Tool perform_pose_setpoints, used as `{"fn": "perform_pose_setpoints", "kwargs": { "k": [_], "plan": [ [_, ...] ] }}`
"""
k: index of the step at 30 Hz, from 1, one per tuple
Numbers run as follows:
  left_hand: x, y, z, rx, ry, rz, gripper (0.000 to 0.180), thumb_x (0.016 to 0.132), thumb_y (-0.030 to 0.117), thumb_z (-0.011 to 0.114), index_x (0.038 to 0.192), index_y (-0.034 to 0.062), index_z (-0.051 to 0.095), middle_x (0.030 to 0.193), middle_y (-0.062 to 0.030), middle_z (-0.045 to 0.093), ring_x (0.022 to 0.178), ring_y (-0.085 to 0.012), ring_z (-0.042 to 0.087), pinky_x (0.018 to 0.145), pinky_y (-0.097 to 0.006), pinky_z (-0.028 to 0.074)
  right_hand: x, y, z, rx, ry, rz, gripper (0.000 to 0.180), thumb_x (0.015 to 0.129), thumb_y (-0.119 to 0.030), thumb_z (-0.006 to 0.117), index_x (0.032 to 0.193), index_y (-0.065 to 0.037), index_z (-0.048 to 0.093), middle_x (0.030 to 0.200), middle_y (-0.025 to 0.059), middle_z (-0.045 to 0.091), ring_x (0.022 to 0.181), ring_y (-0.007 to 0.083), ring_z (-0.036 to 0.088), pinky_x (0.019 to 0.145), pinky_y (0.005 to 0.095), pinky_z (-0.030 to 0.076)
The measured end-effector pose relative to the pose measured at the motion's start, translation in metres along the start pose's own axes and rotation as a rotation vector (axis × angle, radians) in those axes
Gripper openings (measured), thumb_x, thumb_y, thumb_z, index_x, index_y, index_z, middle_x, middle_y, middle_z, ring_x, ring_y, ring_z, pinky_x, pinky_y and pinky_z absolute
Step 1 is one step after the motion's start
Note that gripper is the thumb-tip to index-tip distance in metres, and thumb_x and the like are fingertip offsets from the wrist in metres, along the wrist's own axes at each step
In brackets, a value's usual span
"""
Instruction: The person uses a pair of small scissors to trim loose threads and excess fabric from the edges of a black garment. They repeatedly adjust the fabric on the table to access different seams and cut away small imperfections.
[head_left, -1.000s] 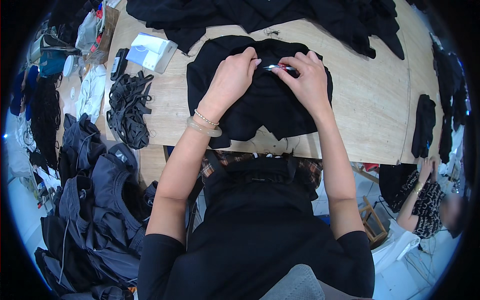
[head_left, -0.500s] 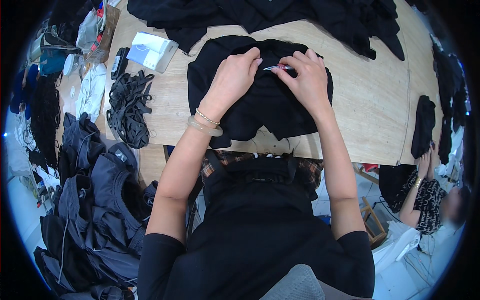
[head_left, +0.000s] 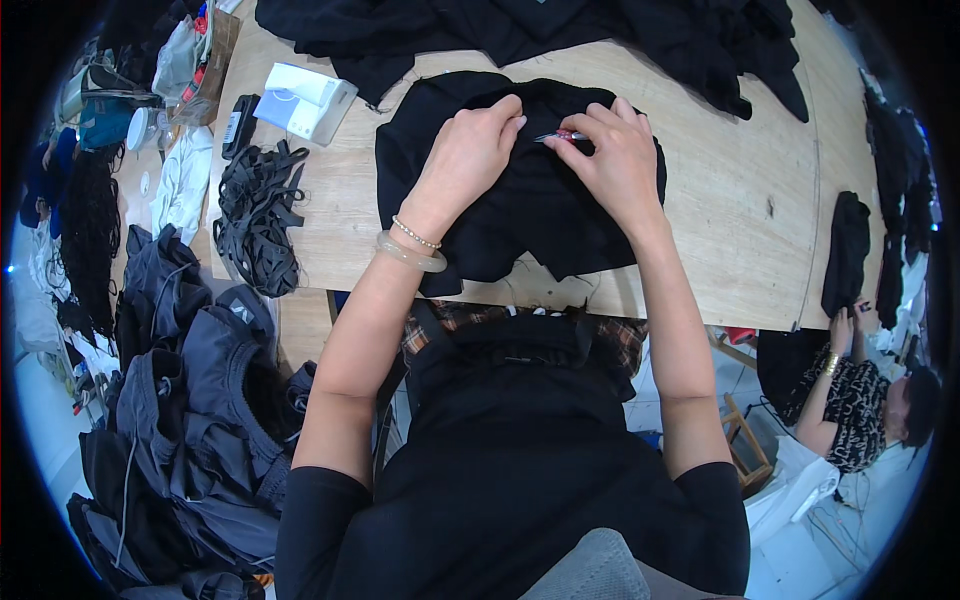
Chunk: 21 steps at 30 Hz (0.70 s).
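A black garment point(head_left: 510, 215), shaped like shorts, lies spread on the wooden table in front of me. My left hand point(head_left: 478, 145) is closed over its upper middle, thumb and forefinger pinched together on the cloth; any thread between them is too small to see. To the right, my right hand point(head_left: 615, 150) grips thread snips point(head_left: 549, 137) with a red part near the fingers. Their silver tips point left toward my left fingertips, with a small gap between. The rest of the snips is hidden in my fingers.
More black cloth point(head_left: 560, 30) covers the table's far side. At left are a tissue pack point(head_left: 305, 103), a black box-like item point(head_left: 238, 127) and a heap of dark straps point(head_left: 262, 215). Dark garments point(head_left: 200, 400) pile up lower left. A co-worker point(head_left: 850, 410) sits at right, handling black cloth point(head_left: 846, 250).
The snips have drawn slightly right, and their tips look tilted differently. My left hand has barely moved. At right, the co-worker's head and hands have shifted a little.
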<state>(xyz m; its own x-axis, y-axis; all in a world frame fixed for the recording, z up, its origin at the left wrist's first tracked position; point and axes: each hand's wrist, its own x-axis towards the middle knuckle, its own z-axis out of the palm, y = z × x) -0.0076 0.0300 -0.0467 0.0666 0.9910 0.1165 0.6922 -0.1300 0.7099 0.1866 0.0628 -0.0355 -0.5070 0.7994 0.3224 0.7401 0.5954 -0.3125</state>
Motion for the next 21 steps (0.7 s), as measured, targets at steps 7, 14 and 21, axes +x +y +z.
{"fn": "perform_pose_setpoints", "kwargs": {
  "k": [7, 14, 21],
  "plan": [
    [0.001, 0.0, -0.001, 0.007, -0.004, 0.003, 0.016, 0.098, 0.016, 0.055, 0.094, 0.0016, 0.059, 0.074, -0.0161, 0.069, 0.077, -0.0335, 0.07, 0.068, -0.038, 0.053, 0.004, -0.009, 0.005, 0.014, -0.014, -0.017, 0.024, 0.075, -0.032, 0.078, 0.083, -0.009, 0.075, 0.077, 0.0004, 0.061, 0.084, 0.0214, 0.053, 0.073, 0.0359, 0.038],
    [0.0, -0.003, -0.001, -0.009, 0.004, -0.012, 0.016, 0.098, 0.016, 0.055, 0.094, 0.0016, 0.059, 0.074, -0.0154, 0.069, 0.076, -0.0332, 0.07, 0.067, -0.038, 0.054, 0.002, 0.0, 0.001, 0.022, 0.004, 0.024, 0.026, 0.075, -0.033, 0.078, 0.085, -0.009, 0.075, 0.078, 0.0007, 0.061, 0.085, 0.0219, 0.053, 0.074, 0.0361, 0.039],
    [0.001, -0.003, -0.003, -0.003, 0.012, -0.007, 0.016, 0.098, 0.016, 0.055, 0.093, 0.0015, 0.058, 0.074, -0.0156, 0.069, 0.075, -0.0328, 0.07, 0.067, -0.038, 0.053, 0.004, -0.003, 0.004, 0.007, -0.005, -0.004, 0.028, 0.075, -0.034, 0.078, 0.087, -0.009, 0.075, 0.079, 0.0012, 0.061, 0.085, 0.0219, 0.053, 0.076, 0.0369, 0.039]
  ]
}}
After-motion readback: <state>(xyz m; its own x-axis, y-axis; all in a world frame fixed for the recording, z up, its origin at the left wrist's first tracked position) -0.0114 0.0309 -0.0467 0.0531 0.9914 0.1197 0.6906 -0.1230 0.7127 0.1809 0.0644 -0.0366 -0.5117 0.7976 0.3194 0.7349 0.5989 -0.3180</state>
